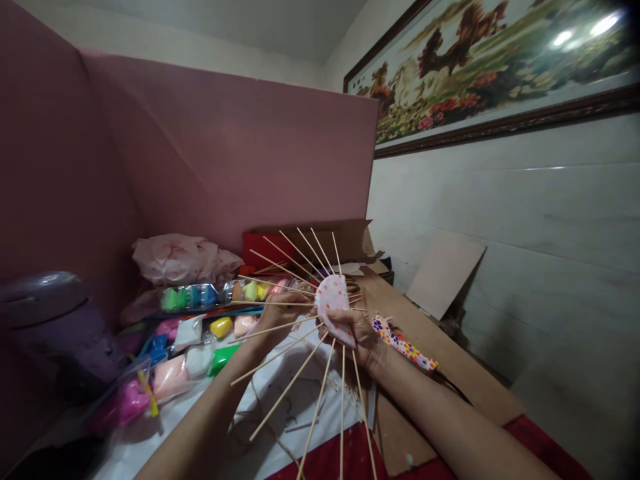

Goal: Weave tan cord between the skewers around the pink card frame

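A half-round white piece with red and orange dots (332, 297) is held up at the middle of the view. Thin wooden sticks (295, 365) fan out from its curved edge like rays. My right hand (357, 337) grips the lower part of the piece, thumb flat on its dotted face and the other fingers behind. At its left edge, my left hand (283, 313) is closed with the fingertips around the base of one stick; the exact contact is partly hidden.
Bags of coloured clay (173, 377) lie at left on a white surface with bits of twine. Flat cardboard (400, 400) lies at right, bearing a flower-patterned tool with a black cord (406, 345). A crumpled plastic bag (185, 259) and a lilac bin-like container (60, 333) stand further left.
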Tool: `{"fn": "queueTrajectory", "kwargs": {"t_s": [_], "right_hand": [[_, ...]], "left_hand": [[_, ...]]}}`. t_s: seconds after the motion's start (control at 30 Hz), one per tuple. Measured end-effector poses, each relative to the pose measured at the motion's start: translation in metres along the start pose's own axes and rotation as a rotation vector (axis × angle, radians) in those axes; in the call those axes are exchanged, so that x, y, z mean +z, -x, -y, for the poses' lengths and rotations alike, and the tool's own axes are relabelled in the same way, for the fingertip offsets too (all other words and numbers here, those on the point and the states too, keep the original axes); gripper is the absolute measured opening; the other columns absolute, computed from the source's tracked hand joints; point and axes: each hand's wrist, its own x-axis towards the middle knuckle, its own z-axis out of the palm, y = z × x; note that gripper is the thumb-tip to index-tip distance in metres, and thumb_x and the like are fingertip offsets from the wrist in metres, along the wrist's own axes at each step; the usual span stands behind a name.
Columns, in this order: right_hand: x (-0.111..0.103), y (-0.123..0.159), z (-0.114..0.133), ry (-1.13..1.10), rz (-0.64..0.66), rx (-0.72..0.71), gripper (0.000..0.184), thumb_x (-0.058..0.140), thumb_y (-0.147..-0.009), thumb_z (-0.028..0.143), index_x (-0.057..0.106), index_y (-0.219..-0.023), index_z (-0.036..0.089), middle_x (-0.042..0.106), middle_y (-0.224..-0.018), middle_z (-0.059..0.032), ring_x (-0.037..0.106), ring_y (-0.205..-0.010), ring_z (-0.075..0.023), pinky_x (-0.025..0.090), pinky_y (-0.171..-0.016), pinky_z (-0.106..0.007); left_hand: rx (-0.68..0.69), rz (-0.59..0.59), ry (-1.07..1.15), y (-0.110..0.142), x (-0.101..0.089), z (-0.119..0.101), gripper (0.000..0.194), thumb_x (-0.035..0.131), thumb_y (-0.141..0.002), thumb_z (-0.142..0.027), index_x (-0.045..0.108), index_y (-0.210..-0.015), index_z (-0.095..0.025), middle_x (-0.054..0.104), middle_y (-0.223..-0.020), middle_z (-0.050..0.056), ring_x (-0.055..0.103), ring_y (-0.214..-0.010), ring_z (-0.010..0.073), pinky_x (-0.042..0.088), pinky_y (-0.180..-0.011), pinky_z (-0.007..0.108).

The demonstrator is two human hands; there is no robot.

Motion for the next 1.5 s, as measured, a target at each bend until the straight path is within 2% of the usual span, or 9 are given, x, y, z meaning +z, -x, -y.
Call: {"fn": "queueTrajectory", "kwargs": {"t_s": [0.17, 0.3, 0.43, 0.57, 0.8, 1.1, 1.23, 1.33, 1.5], "right_hand": [[0.000, 0.000, -0.001, 0.006, 0.003, -0.015, 0.019, 0.061, -0.060, 0.008, 0.063, -0.079, 0.007, 0.067, -0.067, -0.0048, 0.058, -0.051, -0.0110, 0.049, -0.047, -0.021], [-0.001, 0.000, -0.001, 0.013, -0.006, -0.048, 0.021, 0.061, -0.061, 0.008, 0.063, -0.081, 0.007, 0.067, -0.069, -0.0048, 0.058, -0.050, -0.0109, 0.049, -0.046, -0.022], [-0.001, 0.000, 0.000, -0.003, -0.033, -0.073, 0.021, 0.061, -0.061, 0.008, 0.062, -0.082, 0.009, 0.067, -0.069, -0.0039, 0.058, -0.048, -0.0109, 0.048, -0.044, -0.022], [-0.001, 0.000, 0.001, -0.039, -0.069, -0.082, 0.024, 0.060, -0.063, 0.007, 0.061, -0.087, 0.011, 0.067, -0.070, -0.0033, 0.059, -0.050, -0.0111, 0.048, -0.045, -0.022], [0.000, -0.001, 0.003, -0.057, -0.111, -0.116, 0.027, 0.059, -0.065, 0.006, 0.060, -0.091, 0.012, 0.067, -0.068, -0.0031, 0.060, -0.049, -0.0117, 0.050, -0.046, -0.022], [-0.003, -0.002, 0.000, 0.012, -0.072, -0.063, 0.019, 0.059, -0.064, 0.007, 0.062, -0.082, 0.010, 0.067, -0.069, -0.0047, 0.057, -0.048, -0.0105, 0.048, -0.045, -0.022], [-0.003, -0.001, 0.000, 0.025, -0.006, -0.037, 0.020, 0.058, -0.063, 0.007, 0.062, -0.083, 0.008, 0.066, -0.069, -0.0050, 0.058, -0.052, -0.0109, 0.048, -0.049, -0.022], [0.000, 0.001, 0.000, 0.013, 0.071, -0.019, 0.021, 0.058, -0.063, 0.008, 0.063, -0.083, 0.007, 0.066, -0.071, -0.0053, 0.057, -0.053, -0.0091, 0.046, -0.050, -0.019], [0.010, 0.010, 0.001, 0.075, 0.154, 0.058, 0.025, 0.059, -0.061, 0.011, 0.063, -0.084, 0.005, 0.065, -0.071, -0.0067, 0.052, -0.048, -0.0074, 0.040, -0.043, -0.017]], "left_hand": [[0.057, -0.008, -0.209, -0.001, -0.006, 0.000, 0.013, 0.055, -0.074, -0.019, 0.067, -0.072, -0.015, 0.067, -0.072, 0.003, 0.058, -0.064, 0.0133, 0.043, -0.058, 0.021], [0.071, -0.109, -0.472, -0.003, -0.016, 0.007, 0.015, 0.053, -0.075, -0.020, 0.067, -0.072, -0.017, 0.067, -0.069, 0.003, 0.059, -0.063, 0.0135, 0.042, -0.058, 0.022], [0.157, -0.206, -0.816, -0.003, -0.032, 0.009, 0.016, 0.053, -0.077, -0.023, 0.068, -0.079, -0.019, 0.068, -0.079, 0.004, 0.060, -0.069, 0.0161, 0.041, -0.060, 0.024], [0.194, -0.354, -0.991, 0.001, -0.051, 0.003, 0.017, 0.050, -0.080, -0.022, 0.067, -0.081, -0.020, 0.067, -0.078, 0.004, 0.058, -0.073, 0.0178, 0.039, -0.061, 0.025], [0.346, -0.589, -0.983, 0.002, -0.076, -0.001, 0.016, 0.049, -0.080, -0.022, 0.063, -0.078, -0.017, 0.063, -0.068, 0.003, 0.051, -0.068, 0.0166, 0.038, -0.063, 0.025], [0.457, -0.747, -0.867, -0.001, -0.082, -0.011, 0.011, 0.054, -0.078, -0.022, 0.063, -0.073, -0.016, 0.062, -0.062, 0.003, 0.050, -0.064, 0.0147, 0.039, -0.062, 0.024], [0.351, -0.756, -0.775, -0.003, -0.084, -0.008, 0.017, 0.051, -0.079, -0.026, 0.064, -0.074, -0.016, 0.061, -0.065, 0.004, 0.051, -0.063, 0.0145, 0.039, -0.061, 0.024], [0.162, -0.691, -0.699, -0.002, -0.081, 0.001, 0.019, 0.050, -0.078, -0.028, 0.064, -0.075, -0.016, 0.061, -0.068, 0.004, 0.052, -0.063, 0.0145, 0.039, -0.059, 0.024], [-0.184, -0.438, -0.668, 0.002, -0.059, 0.017, 0.018, 0.050, -0.074, -0.028, 0.065, -0.076, -0.019, 0.061, -0.070, 0.003, 0.053, -0.065, 0.0152, 0.037, -0.059, 0.025]]}}
